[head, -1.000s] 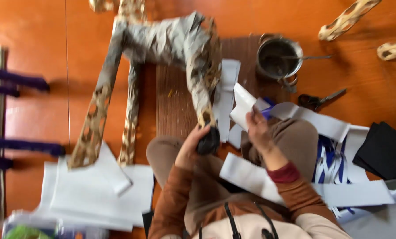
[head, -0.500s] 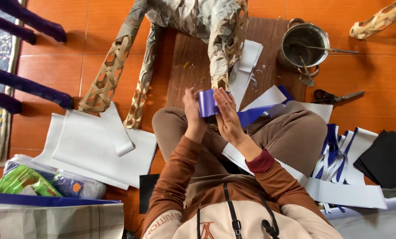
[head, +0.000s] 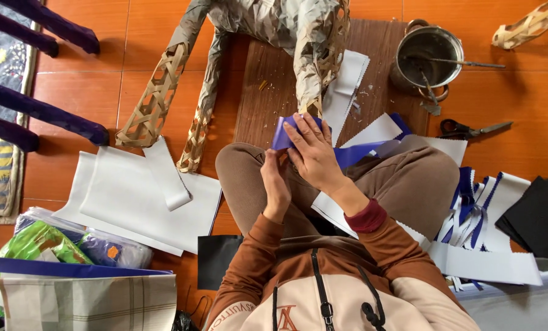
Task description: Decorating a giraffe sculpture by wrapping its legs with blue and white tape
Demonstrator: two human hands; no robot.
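Orange floor tiles (head: 163, 55) spread around a seated person, with a dark wooden board (head: 268, 92) lying just ahead of the knees. Over that board's near edge both hands work a blue paper strip (head: 284, 132). The right hand (head: 315, 153) lies flat on it, fingers spread and pressing; the left hand (head: 277, 184) is curled beneath, pinching its lower edge. This strip looks light, thin and limp, easily creased or torn, so holding it near an end with a gentle pinch seems best. Beyond the board stands a woven, paper-covered figure (head: 298, 37); to the board's right sit a metal pot (head: 430, 55) and scissors (head: 467, 129).
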